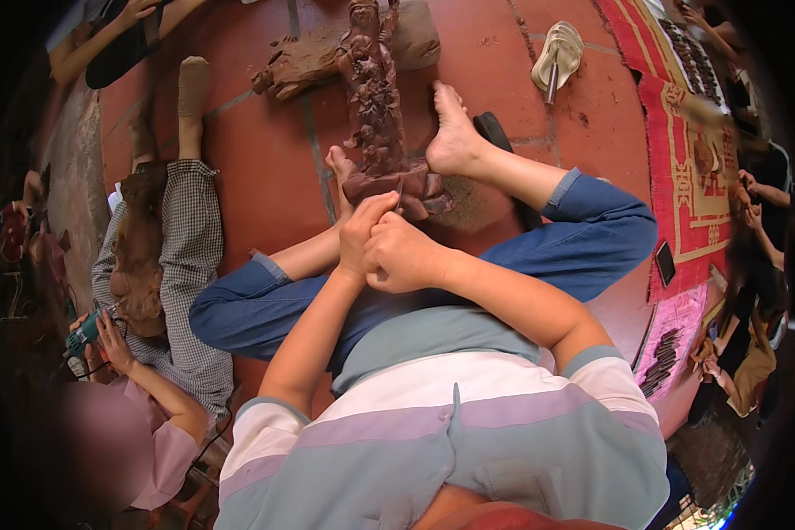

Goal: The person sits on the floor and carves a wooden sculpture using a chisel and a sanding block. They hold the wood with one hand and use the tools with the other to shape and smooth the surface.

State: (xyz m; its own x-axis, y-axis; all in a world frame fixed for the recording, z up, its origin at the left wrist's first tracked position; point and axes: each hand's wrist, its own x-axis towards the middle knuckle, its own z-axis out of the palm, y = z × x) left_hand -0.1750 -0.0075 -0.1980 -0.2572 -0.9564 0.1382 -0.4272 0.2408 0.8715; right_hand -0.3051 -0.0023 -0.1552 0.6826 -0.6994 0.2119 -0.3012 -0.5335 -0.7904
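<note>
The left hand (359,237) and right hand (408,256) are together, fingers curled around a slim tool (401,192), mostly hidden. The dark wooden carving (377,110) extends just ahead of them, base nearest. Fine shaping of that base seems in hand; the next move calls for steady, shallow pressure.

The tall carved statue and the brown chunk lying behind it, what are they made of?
The carved statue looks like dark reddish-brown wood, perhaps oiled, because its carved surface glints a little. The brown chunk is probably wood too, but rough and dull: it looks like a log with a jagged, knobbly end.
</note>
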